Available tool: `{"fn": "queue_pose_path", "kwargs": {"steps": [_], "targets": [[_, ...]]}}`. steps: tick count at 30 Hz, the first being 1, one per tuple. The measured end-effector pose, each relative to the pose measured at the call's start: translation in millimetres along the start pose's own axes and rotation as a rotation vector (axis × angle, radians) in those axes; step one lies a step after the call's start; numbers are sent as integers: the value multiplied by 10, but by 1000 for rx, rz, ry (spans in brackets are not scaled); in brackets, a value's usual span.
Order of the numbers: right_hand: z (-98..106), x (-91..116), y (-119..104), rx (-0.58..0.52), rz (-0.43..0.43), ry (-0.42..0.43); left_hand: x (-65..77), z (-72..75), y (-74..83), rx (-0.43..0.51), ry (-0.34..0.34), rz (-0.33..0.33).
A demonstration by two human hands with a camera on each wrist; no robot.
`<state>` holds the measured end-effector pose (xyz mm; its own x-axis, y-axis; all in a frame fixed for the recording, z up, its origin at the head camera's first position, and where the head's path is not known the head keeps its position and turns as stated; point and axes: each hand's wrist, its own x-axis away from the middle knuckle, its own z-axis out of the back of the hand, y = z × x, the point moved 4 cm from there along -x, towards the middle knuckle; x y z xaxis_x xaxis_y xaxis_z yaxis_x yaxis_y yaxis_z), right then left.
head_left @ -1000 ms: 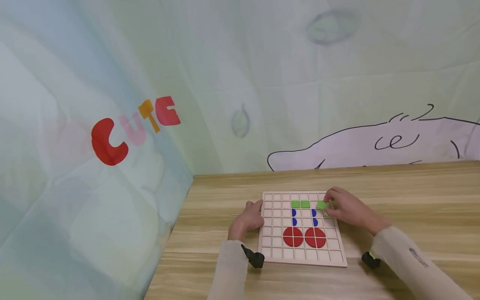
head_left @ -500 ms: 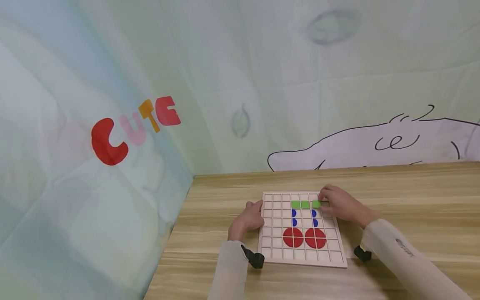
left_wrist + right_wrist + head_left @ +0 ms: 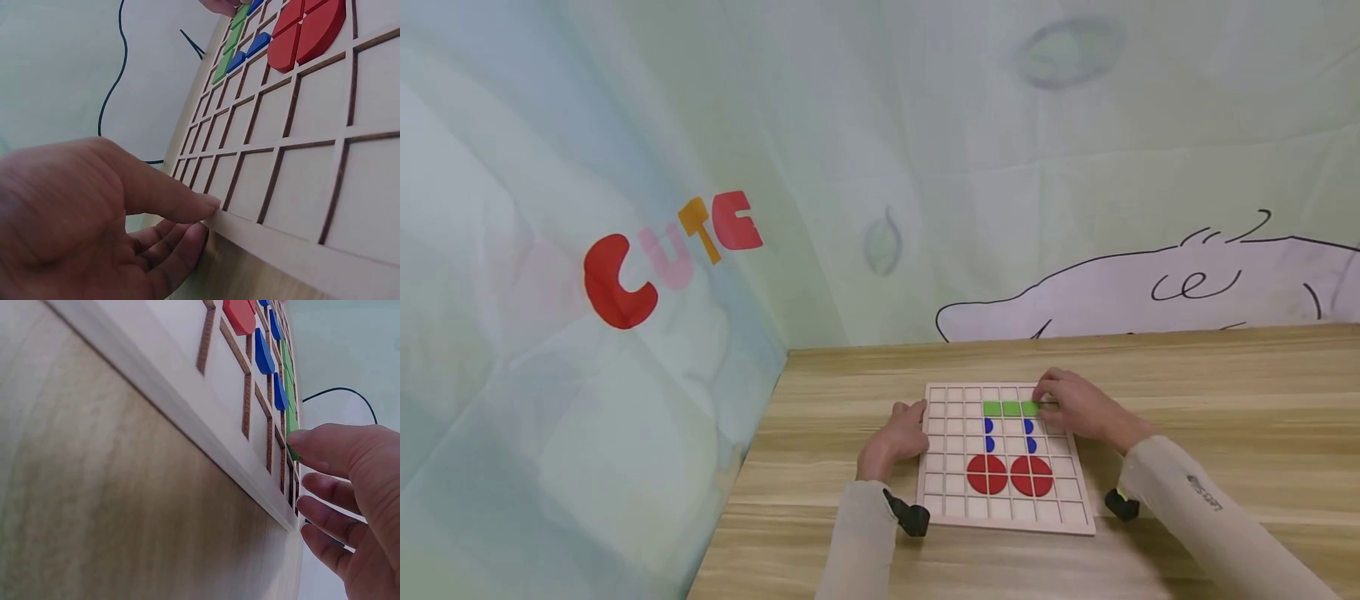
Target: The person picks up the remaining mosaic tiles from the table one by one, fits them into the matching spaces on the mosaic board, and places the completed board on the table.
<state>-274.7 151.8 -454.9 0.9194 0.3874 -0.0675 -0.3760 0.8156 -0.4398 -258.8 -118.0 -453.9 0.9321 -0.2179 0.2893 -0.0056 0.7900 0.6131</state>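
A square wooden grid board point(image 3: 955, 505) lies on the table. At its left edge my left hand point(image 3: 898, 435) grips the rim, the thumb on top and the fingers at the side, as the left wrist view shows. My right hand point(image 3: 1086, 408) holds a green square tile point(image 3: 1029, 409) at the right end of a row of green squares point(image 3: 1002, 408); its thumb touches the tile in the right wrist view. Part of that tile is hidden by the fingers. Below the row sit several blue half-round pieces point(image 3: 988, 427). Red quarter pieces form two discs point(image 3: 987, 475) further down.
The wood-grain table point(image 3: 820, 417) extends around the board on all sides. Behind it hangs a printed backdrop point(image 3: 865, 167), and another stands at the left with coloured letters point(image 3: 621, 283). A dark wrist camera point(image 3: 910, 517) hangs by the left wrist.
My right hand has moved left with the green tile, which now lines up beside the other two green squares. The left hand has stayed at the board's edge.
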Motion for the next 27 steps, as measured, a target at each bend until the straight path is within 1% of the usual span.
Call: {"fn": "queue_pose_path", "kwargs": {"steps": [5, 12, 16, 20, 22, 24, 26, 27], "targets": [[2, 4, 16, 12, 5, 5, 1, -9, 12, -7, -11, -5], [-7, 26, 67, 34, 39, 24, -6, -28, 28, -12, -18, -6], [-2, 54, 93, 28, 32, 27, 0, -31, 33, 0, -20, -4], [47, 106, 87, -11, 0, 73, 5, -25, 24, 3, -12, 2], [88, 144, 69, -25, -13, 107, 5, -15, 20, -16, 6, 5], [139, 188, 39, -27, -29, 143, 7, 2, 27, -41, 39, 2], [196, 235, -2, -20, -44, 175, 9, 21, 47, -84, 99, -10], [224, 257, -22, -12, -55, 190, 8, 31, 62, -107, 140, -24]]}}
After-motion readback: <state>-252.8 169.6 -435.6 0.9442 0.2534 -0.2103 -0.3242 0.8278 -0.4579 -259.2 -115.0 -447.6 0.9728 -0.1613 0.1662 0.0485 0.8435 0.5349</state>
